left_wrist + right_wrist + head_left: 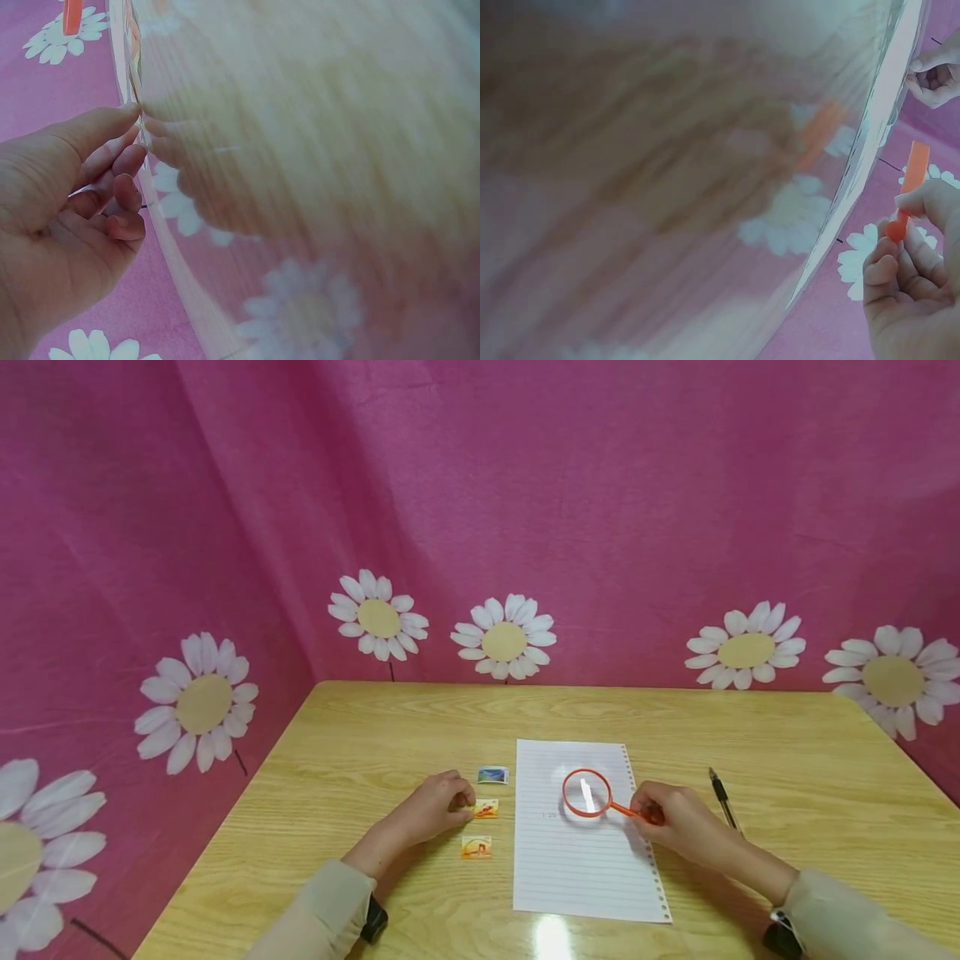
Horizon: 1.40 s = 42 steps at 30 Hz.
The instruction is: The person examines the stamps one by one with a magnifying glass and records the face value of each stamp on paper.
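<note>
My left hand [435, 808] has its thumb and curled fingers at the left end of the middle orange-and-yellow stamp [487, 809], gripping it there. Part of that stamp is hidden by the fingertips. Above it lies a blue-and-green stamp [492, 775]; below it, another orange-and-yellow stamp [476, 847]. In my right hand [678, 821] is the handle of an orange-rimmed magnifying glass [587, 792], pinched between thumb and fingers. Its lens hovers over a lined sheet of paper [577, 877]. The right wrist view shows the orange handle [915, 169] in the fingers.
A black pen [722, 793] lies right of the paper, beside my right forearm. Small handwriting [550, 816] shows on the sheet left of the lens. The wooden table [405, 718] is backed by a pink cloth [600, 527] with white daisies.
</note>
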### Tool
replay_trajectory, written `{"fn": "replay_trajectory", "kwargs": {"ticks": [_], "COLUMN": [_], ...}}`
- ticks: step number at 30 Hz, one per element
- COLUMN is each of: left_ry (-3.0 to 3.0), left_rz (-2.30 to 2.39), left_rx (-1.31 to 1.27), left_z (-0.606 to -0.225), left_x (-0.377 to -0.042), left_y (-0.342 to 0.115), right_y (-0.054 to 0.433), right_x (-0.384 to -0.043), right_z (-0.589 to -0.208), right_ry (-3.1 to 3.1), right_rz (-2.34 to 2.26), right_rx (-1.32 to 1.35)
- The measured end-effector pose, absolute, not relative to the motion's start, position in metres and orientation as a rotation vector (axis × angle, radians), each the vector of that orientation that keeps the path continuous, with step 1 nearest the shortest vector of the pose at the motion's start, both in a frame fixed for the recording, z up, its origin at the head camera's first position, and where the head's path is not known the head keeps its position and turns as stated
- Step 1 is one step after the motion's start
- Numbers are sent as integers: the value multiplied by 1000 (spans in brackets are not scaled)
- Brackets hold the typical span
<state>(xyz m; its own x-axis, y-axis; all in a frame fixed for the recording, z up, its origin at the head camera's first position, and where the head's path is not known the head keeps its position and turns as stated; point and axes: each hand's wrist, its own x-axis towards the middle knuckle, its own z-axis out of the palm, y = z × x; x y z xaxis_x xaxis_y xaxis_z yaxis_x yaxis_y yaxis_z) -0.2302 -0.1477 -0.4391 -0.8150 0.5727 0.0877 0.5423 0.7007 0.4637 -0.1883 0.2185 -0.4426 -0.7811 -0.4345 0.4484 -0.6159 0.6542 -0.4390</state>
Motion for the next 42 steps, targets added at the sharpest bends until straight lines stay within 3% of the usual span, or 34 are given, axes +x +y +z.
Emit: {"fn": "replay_trajectory", "kwargs": {"ticks": [42], "left_ry": [2836], "left_rz": [756], "left_rx": [904], "left_z": [-440], "left_x": [-232], "left_y": [-148], "right_y": [175], "right_x": [-202], "right_z": [-439], "right_ry": [-2558], "right_rz": [917], "right_rx": [1039]}}
